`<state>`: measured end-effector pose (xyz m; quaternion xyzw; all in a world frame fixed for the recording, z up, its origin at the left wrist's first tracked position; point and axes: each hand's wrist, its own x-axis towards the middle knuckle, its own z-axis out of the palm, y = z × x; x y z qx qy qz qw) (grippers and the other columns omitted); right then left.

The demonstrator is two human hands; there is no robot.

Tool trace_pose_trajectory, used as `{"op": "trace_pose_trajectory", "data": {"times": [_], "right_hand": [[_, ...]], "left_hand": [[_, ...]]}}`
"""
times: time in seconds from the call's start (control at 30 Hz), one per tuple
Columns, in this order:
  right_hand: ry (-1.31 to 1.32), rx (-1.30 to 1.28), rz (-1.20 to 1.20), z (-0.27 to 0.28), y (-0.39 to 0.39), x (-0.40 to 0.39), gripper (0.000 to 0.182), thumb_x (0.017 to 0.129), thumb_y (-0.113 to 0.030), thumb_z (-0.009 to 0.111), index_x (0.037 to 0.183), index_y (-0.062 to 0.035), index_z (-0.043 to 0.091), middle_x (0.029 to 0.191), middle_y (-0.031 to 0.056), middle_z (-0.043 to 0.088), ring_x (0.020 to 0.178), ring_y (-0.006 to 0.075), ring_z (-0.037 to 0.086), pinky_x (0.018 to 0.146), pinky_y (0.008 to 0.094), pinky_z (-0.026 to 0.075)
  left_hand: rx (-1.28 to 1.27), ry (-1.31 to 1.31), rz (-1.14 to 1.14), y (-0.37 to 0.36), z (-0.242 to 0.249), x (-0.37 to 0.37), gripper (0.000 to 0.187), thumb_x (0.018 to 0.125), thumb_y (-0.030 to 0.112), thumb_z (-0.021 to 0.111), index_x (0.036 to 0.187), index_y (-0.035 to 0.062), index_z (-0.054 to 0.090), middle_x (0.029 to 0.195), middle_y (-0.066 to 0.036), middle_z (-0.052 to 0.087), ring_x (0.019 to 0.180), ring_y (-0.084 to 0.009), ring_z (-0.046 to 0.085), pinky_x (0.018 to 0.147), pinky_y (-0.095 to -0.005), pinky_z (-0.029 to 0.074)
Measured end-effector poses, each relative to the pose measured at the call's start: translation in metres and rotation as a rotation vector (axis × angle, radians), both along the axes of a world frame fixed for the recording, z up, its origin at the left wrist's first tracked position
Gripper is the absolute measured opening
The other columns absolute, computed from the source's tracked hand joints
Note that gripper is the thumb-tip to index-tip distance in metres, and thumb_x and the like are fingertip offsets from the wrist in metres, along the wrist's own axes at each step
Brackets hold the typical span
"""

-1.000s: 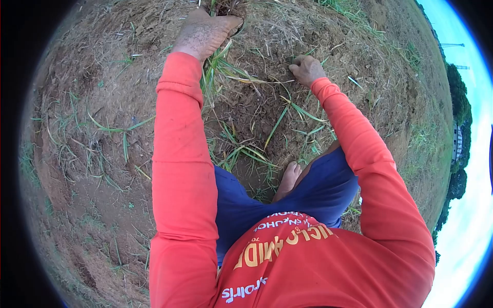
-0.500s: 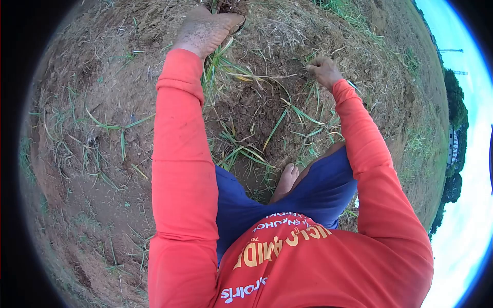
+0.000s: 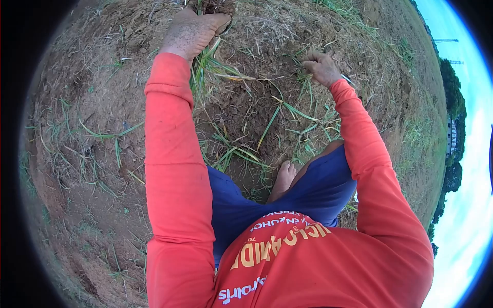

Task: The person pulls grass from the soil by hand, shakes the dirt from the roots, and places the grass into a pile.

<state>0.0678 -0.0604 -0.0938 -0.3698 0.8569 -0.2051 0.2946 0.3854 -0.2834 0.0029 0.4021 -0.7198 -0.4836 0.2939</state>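
The grass clump (image 3: 205, 64) hangs from our left hand (image 3: 190, 32), at the top of the view; its green blades fall down beside our left sleeve (image 3: 172, 149) and spread over the bare soil (image 3: 241, 110). At the upper end of the clump we see a dark lump of roots (image 3: 211, 6) just above the fingers, but the frame edge cuts it. Our left hand is closed around the clump, the back of the hand is dusty and turned up to the camera, and the arm is stretched straight forward. Our right hand (image 3: 321, 66) is well apart from the clump, on the right side of the dug patch. It is curled into a loose fist with the knuckles up, low among thin grass stems (image 3: 303, 84); we cannot tell if it really grips some of them or only touches them. The right arm bends at the elbow, and its sleeve (image 3: 370, 164) goes down toward the body. Between the two arms the soil is broken and dark, with loose blades (image 3: 241, 154) lying on it. Nearer to us a bare foot (image 3: 282, 177) stands on the soil, next to blue shorts (image 3: 308, 190). Around all this lies dry ground (image 3: 87, 154) with thin straw and few green tufts.
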Motion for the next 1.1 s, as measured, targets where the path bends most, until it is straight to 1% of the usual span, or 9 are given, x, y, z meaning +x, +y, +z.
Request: {"op": "trace_pose_trajectory", "data": {"times": [0.03,0.27,0.4,0.43,0.53,0.7,0.8,0.97,1.1], "right_hand": [[0.112,0.045,0.061,-0.007,-0.001,0.000,0.025,0.101,-0.021,0.062,0.114,-0.0007,0.065,0.102,0.0079,0.073,0.073,0.0140,0.071,0.059,0.0298,0.055],[-0.666,-0.418,-0.335,0.000,0.010,-0.017,0.022,0.105,-0.018,0.058,0.121,-0.0028,0.056,0.112,0.0109,0.072,0.087,0.0154,0.073,0.063,0.0263,0.057],[0.204,0.083,0.263,-0.023,0.022,0.005,0.034,0.089,-0.020,0.069,0.120,-0.0064,0.067,0.112,0.0143,0.074,0.096,0.0299,0.074,0.084,0.0427,0.059],[0.223,0.121,0.274,-0.030,0.025,0.014,0.042,0.081,-0.021,0.070,0.120,-0.0097,0.071,0.110,0.0196,0.073,0.101,0.0397,0.072,0.094,0.0482,0.055],[0.465,0.098,0.427,-0.042,0.027,0.014,0.042,0.082,-0.020,0.069,0.123,-0.0090,0.070,0.112,0.0246,0.072,0.104,0.0432,0.070,0.094,0.0505,0.055],[0.443,0.236,0.334,-0.040,0.024,0.023,0.034,0.086,-0.026,0.066,0.114,-0.0072,0.072,0.109,0.0261,0.071,0.103,0.0442,0.069,0.093,0.0515,0.055],[0.470,0.163,0.336,-0.049,0.026,0.014,0.033,0.087,-0.027,0.066,0.113,-0.0074,0.073,0.109,0.0253,0.072,0.103,0.0441,0.069,0.093,0.0512,0.055],[0.532,0.023,0.330,-0.048,0.031,0.018,0.035,0.087,-0.028,0.064,0.114,-0.0086,0.075,0.105,0.0244,0.073,0.100,0.0431,0.070,0.092,0.0492,0.056],[0.469,0.204,0.286,-0.053,0.024,0.015,0.035,0.087,-0.028,0.066,0.114,-0.0078,0.075,0.101,0.0256,0.074,0.099,0.0420,0.071,0.092,0.0484,0.055]], "left_hand": [[0.001,-0.005,-0.001,0.001,0.000,-0.001,0.048,0.072,0.033,0.080,0.109,0.0031,0.075,0.093,-0.017,0.076,0.088,-0.0283,0.073,0.079,-0.0407,0.055],[0.003,-0.020,-0.008,0.004,0.004,-0.003,0.046,0.072,0.033,0.079,0.108,0.0029,0.075,0.091,-0.017,0.076,0.087,-0.0274,0.072,0.078,-0.0402,0.055],[0.002,-0.031,-0.010,0.006,0.006,-0.004,0.045,0.072,0.032,0.079,0.107,0.0027,0.076,0.090,-0.016,0.075,0.086,-0.0268,0.072,0.077,-0.0399,0.055],[0.003,-0.037,-0.010,0.006,0.006,-0.004,0.045,0.072,0.032,0.079,0.106,0.0027,0.076,0.090,-0.016,0.075,0.086,-0.0267,0.072,0.077,-0.0398,0.055],[0.004,-0.062,-0.010,0.009,0.009,-0.004,0.044,0.072,0.032,0.079,0.105,0.0026,0.076,0.089,-0.016,0.075,0.085,-0.0263,0.072,0.076,-0.0396,0.055],[0.056,-0.184,0.013,0.011,0.017,-0.001,0.041,0.073,0.031,0.079,0.103,0.0021,0.076,0.087,-0.014,0.075,0.083,-0.0245,0.071,0.075,-0.0387,0.054],[0.031,0.137,-0.036,0.005,-0.004,-0.008,0.038,0.074,0.029,0.078,0.098,-0.0004,0.076,0.082,-0.012,0.074,0.080,-0.0221,0.070,0.073,-0.0384,0.053],[0.051,0.107,-0.060,0.011,0.006,0.001,0.036,0.076,0.028,0.078,0.100,0.0009,0.076,0.082,-0.011,0.074,0.078,-0.0207,0.069,0.074,-0.0373,0.053],[0.027,-0.008,-0.034,0.010,0.009,-0.003,0.036,0.077,0.028,0.078,0.102,0.0023,0.076,0.084,-0.010,0.074,0.079,-0.0204,0.069,0.075,-0.0370,0.053]]}}
